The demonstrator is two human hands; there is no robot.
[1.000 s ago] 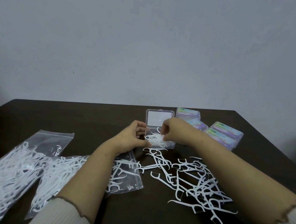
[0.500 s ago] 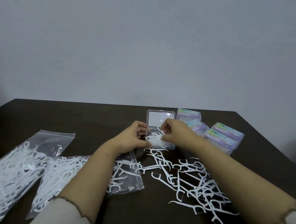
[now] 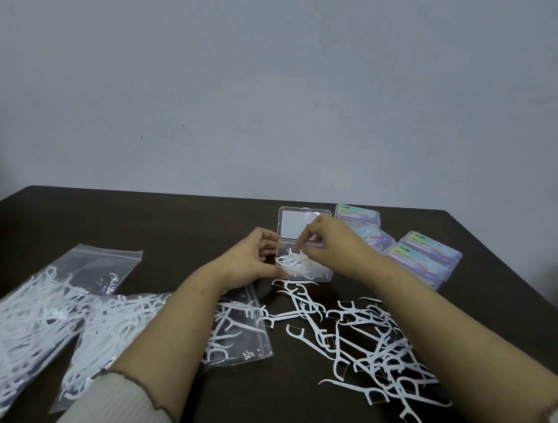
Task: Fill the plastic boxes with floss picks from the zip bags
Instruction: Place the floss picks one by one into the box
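Note:
A clear plastic box stands open at the middle of the dark table, its lid tipped up behind it, with several white floss picks inside. My left hand grips the box's left side. My right hand hovers over the box, its fingertips pinched just above the picks; I cannot tell whether they hold one. A loose pile of floss picks lies in front of the box. Two zip bags with picks lie at left: one far left, one partly under my left forearm.
Several closed boxes with iridescent labels sit behind my right hand toward the table's far right corner. The table's far edge meets a plain grey wall.
My right hand has lifted from the picks in the box to a little above it, toward the lid. My left hand has stayed on the box's left side.

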